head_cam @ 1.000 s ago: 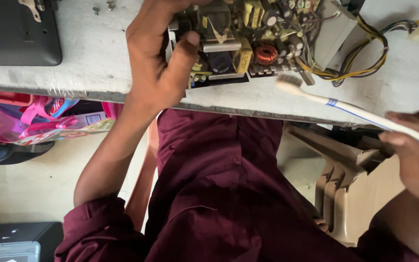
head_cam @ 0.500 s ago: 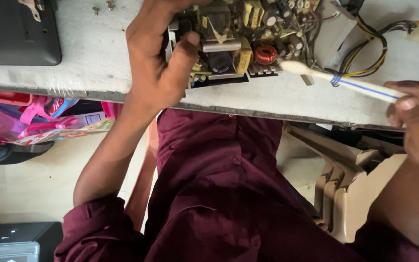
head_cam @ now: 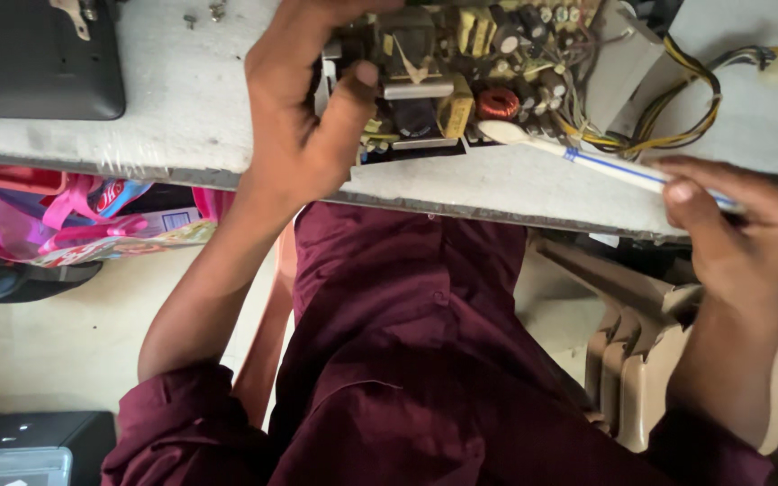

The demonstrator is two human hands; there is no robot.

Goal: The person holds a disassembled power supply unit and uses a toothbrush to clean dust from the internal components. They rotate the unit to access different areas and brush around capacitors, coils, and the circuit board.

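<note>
My left hand (head_cam: 303, 117) grips the near left edge of a circuit board (head_cam: 461, 76) crowded with capacitors, coils and a copper-wound ring, and holds it on the grey table (head_cam: 182, 99). My right hand (head_cam: 736, 229) holds a white toothbrush (head_cam: 587, 157) with a blue stripe by its handle. The brush head touches the board's near edge beside the copper coil. A bundle of yellow and black wires (head_cam: 677, 117) runs from the board to the right.
A black device (head_cam: 38, 58) lies at the table's far left, with small screws (head_cam: 204, 13) near it. Under the table sit pink bags (head_cam: 74, 220), stacked beige plastic chairs (head_cam: 641, 351) and a dark box (head_cam: 29, 445) on the floor.
My right hand has moved up and left, bringing the toothbrush head from the table edge to the board's edge. My left hand keeps its grip on the board.
</note>
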